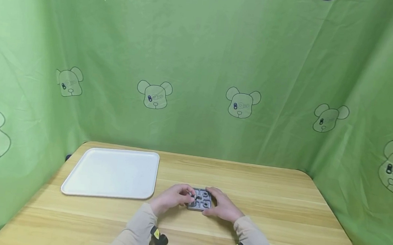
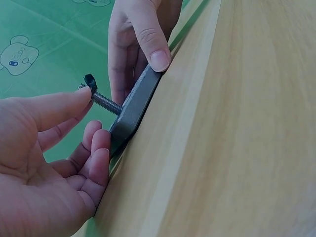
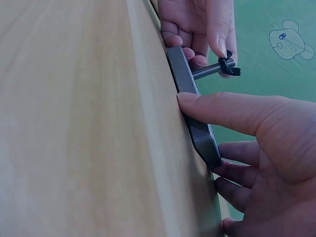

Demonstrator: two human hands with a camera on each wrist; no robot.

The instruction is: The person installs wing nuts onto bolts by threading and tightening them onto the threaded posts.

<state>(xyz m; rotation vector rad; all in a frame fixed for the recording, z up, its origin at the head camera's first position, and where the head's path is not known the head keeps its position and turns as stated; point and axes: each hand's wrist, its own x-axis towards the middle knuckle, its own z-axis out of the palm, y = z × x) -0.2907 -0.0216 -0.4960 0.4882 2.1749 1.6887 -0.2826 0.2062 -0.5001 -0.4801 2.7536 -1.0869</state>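
Left grip [image 1: 173,196] pinches winged nut [image 3: 233,70] on ridged bolt [image 2: 106,103]; my right grip [image 1: 224,207] holds square plate [image 2: 141,98]. White tray [image 1: 113,173], round corners.

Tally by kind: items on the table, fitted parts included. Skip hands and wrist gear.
Tray: 1
Plate: 1
Bolt: 1
Wing nut: 1
Total: 4

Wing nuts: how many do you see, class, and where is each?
1: the black wing nut on the threaded bolt, pinched by the left hand. Others may be hidden.
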